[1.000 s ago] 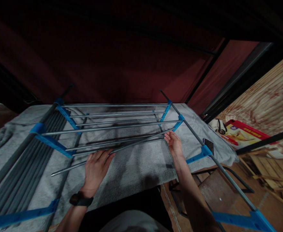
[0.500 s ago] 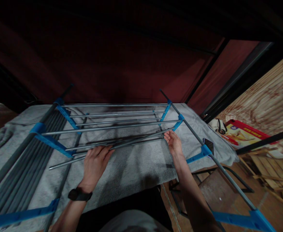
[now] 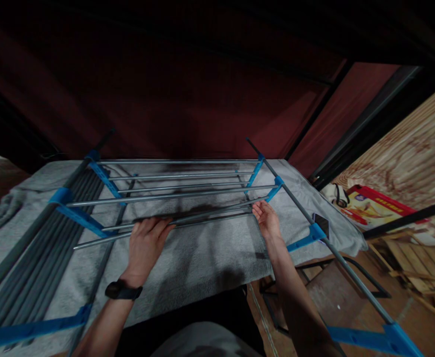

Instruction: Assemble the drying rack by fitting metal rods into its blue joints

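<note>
A loose grey metal tube (image 3: 102, 241) slants across the rack in front of me. My left hand (image 3: 148, 243) is closed over it from above, toward its left part, and its left end sticks out past the blue bracket (image 3: 80, 218). My right hand (image 3: 265, 215) pinches the same tube near its right end, close beneath the right blue bracket (image 3: 277, 186). Other tubes, such as the fitted crossbar (image 3: 180, 194), span the two sides of the rack. One more tube end lies under my left hand, partly hidden by it.
A grey towel-like cloth (image 3: 210, 258) covers the table. Several spare tubes (image 3: 42, 267) lie side by side at left. A phone (image 3: 320, 225) rests beside the right upright (image 3: 299, 203). At right are a red-yellow box (image 3: 379, 206), a stool (image 3: 332, 287) and wooden slats (image 3: 421, 258).
My left hand has shifted slightly up and away from me, raising the left end of the tube a little. The right hand stays nearly in place at the other end.
</note>
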`<move>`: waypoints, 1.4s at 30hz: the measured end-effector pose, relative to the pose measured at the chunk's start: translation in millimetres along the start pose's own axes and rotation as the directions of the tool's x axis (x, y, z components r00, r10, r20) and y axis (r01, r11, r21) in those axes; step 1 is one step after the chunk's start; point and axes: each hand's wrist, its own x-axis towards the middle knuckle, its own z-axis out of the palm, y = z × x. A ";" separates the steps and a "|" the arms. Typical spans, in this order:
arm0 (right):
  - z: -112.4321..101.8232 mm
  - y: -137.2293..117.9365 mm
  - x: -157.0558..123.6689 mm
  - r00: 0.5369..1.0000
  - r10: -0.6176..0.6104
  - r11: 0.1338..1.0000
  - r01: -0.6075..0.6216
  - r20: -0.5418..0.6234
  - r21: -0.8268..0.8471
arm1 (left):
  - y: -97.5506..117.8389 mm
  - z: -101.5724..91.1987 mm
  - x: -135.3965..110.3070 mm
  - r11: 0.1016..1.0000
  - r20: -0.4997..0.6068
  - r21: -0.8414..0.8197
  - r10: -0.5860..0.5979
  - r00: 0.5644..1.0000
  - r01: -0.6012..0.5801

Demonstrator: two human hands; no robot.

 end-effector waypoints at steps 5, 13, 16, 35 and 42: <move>-0.8 0.7 0.5 1.000 -0.002 1.000 0.002 0.008 -0.005 | -1.4 1.7 0.6 1.000 -0.013 -0.009 0.006 1.000 -0.006; -3.6 0.9 3.0 1.000 -0.004 1.000 0.004 0.015 -0.009 | 1.4 -1.1 7.1 1.000 -0.011 -0.020 -0.007 1.000 0.007; -3.6 1.0 2.8 1.000 -0.011 1.000 0.011 0.017 -0.025 | 2.3 -3.7 11.1 1.000 -0.018 -0.016 -0.011 1.000 0.011; -27.0 -1.5 21.0 0.894 -0.447 0.721 0.389 0.044 -0.573 | 3.7 -8.1 28.9 0.998 0.116 0.018 -0.062 0.991 0.060; -30.7 -3.3 18.2 0.895 -0.440 0.723 0.400 0.070 -0.563 | 6.3 -7.4 32.9 0.992 0.173 0.003 -0.122 0.977 0.124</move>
